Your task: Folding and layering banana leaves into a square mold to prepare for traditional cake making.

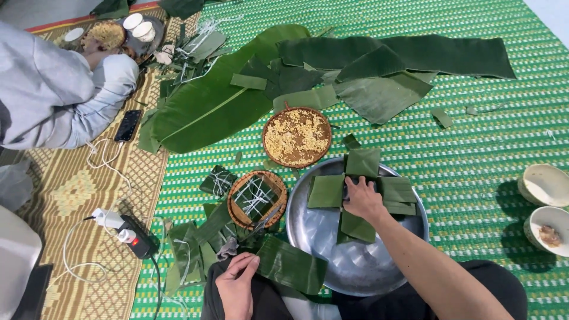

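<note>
My right hand (363, 200) presses down on the middle of several folded banana-leaf strips (326, 191) laid out as a cross in a round metal tray (355, 269). A dark square thing shows under its fingers. My left hand (236, 287) rests near my knee and pinches the edge of a loose banana-leaf piece (291, 265). Left of the tray, a small round basket (237, 204) holds a leaf-wrapped square cake (256, 197) tied with pale string. Another tied cake (218, 181) lies on the mat beside it.
A woven tray of yellow and brown filling (296, 137) sits behind the metal tray. Large banana leaves (213, 104) cover the green mat further back. Two pale bowls (545, 204) stand at right. A person in grey (53, 89) sits at left, near a phone (127, 125) and power strip (133, 236).
</note>
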